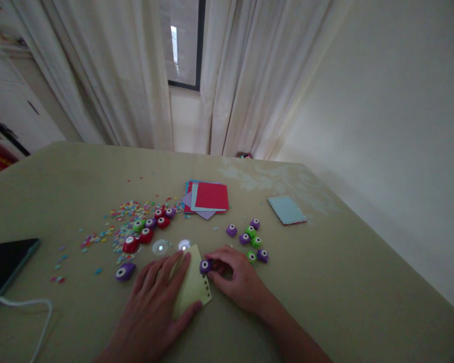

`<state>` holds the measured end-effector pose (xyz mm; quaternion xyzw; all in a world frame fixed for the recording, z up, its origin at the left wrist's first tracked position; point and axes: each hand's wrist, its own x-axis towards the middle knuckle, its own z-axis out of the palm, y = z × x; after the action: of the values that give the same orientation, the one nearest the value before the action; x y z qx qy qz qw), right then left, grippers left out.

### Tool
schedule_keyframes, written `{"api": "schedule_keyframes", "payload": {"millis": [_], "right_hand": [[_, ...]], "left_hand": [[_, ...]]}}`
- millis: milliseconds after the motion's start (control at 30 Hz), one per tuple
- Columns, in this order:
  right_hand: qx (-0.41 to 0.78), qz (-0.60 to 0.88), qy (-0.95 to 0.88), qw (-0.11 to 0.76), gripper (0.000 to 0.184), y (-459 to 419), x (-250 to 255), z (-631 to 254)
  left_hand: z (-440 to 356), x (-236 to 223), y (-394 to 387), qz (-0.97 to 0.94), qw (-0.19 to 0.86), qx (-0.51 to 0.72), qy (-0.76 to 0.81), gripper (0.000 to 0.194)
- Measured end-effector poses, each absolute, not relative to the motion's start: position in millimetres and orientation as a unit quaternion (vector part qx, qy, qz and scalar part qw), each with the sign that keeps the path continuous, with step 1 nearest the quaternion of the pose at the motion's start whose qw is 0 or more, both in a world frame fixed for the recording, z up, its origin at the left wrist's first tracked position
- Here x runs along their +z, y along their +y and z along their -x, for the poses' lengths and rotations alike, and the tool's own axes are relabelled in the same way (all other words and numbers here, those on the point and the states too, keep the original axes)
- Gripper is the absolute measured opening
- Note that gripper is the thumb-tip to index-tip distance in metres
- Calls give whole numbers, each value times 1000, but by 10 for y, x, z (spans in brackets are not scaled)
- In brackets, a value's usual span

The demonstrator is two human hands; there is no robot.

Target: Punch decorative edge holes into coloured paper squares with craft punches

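Note:
A pale yellow sheet of paper [191, 282] lies at the front middle of the table, with a row of small holes along its right edge. My left hand [155, 297] rests flat on the sheet, fingers stretched out and covering its left part. Between the thumb and index finger of my right hand [238, 277] is a small purple craft punch [205, 266], set at the sheet's right edge above the holes. Whether the paper sits inside its slot, I cannot tell. Another purple punch [125, 272] lies left of my left hand.
Several green and purple punches [250, 232] lie beyond my right hand. Red punches [146, 235] stand among scattered paper bits [130, 209] at left. Coloured card squares [212, 196], a light blue square [286, 209], clear discs [160, 247], a phone [7, 262] and a white cable [22, 303] are around.

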<state>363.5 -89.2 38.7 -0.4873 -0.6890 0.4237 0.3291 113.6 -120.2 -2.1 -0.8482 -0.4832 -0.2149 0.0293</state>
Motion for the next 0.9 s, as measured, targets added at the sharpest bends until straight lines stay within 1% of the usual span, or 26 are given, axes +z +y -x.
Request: {"api": "schedule_keyframes", "payload": {"millis": [100,333,600,700,767,833,900], "right_hand": [[433,484,-686,329,32,-892,378,-3637],[442,467,-696,320,29,-864,416,-3672],[441,470,-696,317,24,-871,435,-3665],[446,482,-684,319,27,-875,447,-3659],[458,518,-647,321,29,-850,460,-3644],[475,558,-608,304,30,-795,483,-3621],[484,578,-603,263,27,-718,516,-3598]], "left_hand": [[-1123,1,-1187,858,15,-214,-468,81],[-1112,6,-1180,864,27,-208,-458,73],[-1117,-18,-1185,862,12,-201,-465,74],[-1120,-29,-1182,860,8,-203,-469,73],[-1122,-33,-1178,859,9,-206,-469,72],[-1124,-34,-1173,860,14,-210,-465,71],[-1125,-33,-1168,861,21,-215,-461,70]]}}
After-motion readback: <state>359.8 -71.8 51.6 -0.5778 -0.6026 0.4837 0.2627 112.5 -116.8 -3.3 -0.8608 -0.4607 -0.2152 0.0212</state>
